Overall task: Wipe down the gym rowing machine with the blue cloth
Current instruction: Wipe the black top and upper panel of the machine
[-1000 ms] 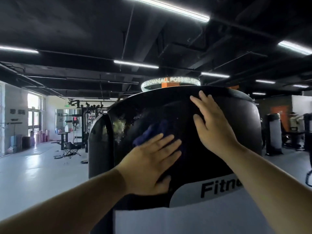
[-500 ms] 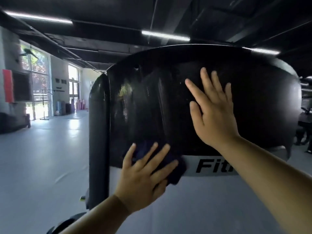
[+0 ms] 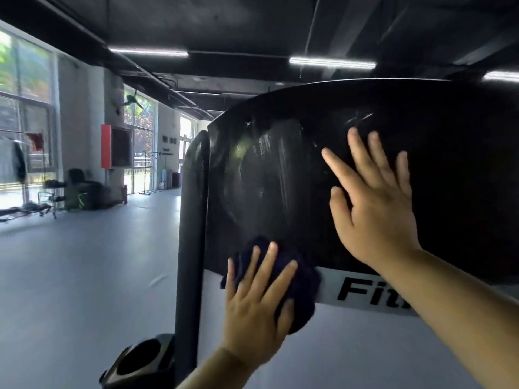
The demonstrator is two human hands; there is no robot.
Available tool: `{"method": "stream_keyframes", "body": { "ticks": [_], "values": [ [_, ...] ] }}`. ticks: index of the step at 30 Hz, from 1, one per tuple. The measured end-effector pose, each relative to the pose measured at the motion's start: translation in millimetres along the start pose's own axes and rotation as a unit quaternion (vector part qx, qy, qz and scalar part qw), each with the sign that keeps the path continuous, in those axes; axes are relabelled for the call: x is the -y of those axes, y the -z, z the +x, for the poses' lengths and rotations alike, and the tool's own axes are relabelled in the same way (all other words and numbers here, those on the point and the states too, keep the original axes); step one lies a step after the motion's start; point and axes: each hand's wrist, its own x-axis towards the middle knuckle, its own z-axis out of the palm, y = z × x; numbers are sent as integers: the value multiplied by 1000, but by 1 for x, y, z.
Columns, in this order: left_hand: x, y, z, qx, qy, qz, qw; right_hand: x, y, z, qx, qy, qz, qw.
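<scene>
Pressing blue cloth (image 3: pixel 302 287) against rowing machine (image 3: pixel 280 178), left hand (image 3: pixel 257 307) flat.

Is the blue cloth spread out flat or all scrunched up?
Scrunched up. The blue cloth bulges in a bunched wad under the flat left hand, which presses it against the machine's black panel.

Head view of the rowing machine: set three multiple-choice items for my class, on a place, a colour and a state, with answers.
1. Where is the blue cloth? A) on the floor B) under the left hand, at the black panel lower edge C) over the right forearm
2. What colour is the lettering? A) red B) black C) green
3. How is the right hand? A) flat and open B) fisted C) gripping a handle
Answers: B, cloth shows beneath it; B, dark "Fit" on the white band; A, it lies straight on the panel.
</scene>
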Motion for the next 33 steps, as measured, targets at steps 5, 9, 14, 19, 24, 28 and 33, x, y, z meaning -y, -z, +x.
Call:
{"method": "stream_keyframes", "body": {
  "ticks": [5,9,14,19,24,28,33],
  "values": [
    [39,32,109,-37,-42,9,998,-2,4,2,15,2,19,1000],
    [19,49,194,-87,174,-64,979,-16,18,13,10,-40,26,999],
    [-24,29,168,-9,-191,58,980,-41,46,24,-20,-161,31,986],
    [19,40,184,-31,-146,91,985,-57,59,10,3,-172,14,985],
    [-14,52,227,-41,140,-32,989,-70,68,12,-16,-193,19,981],
    [-63,28,209,40,-232,102,967,-80,73,19,-36,-200,48,978],
    [-19,35,201,24,-232,114,966,-99,75,25,-51,-162,62,983]
  ]
}}
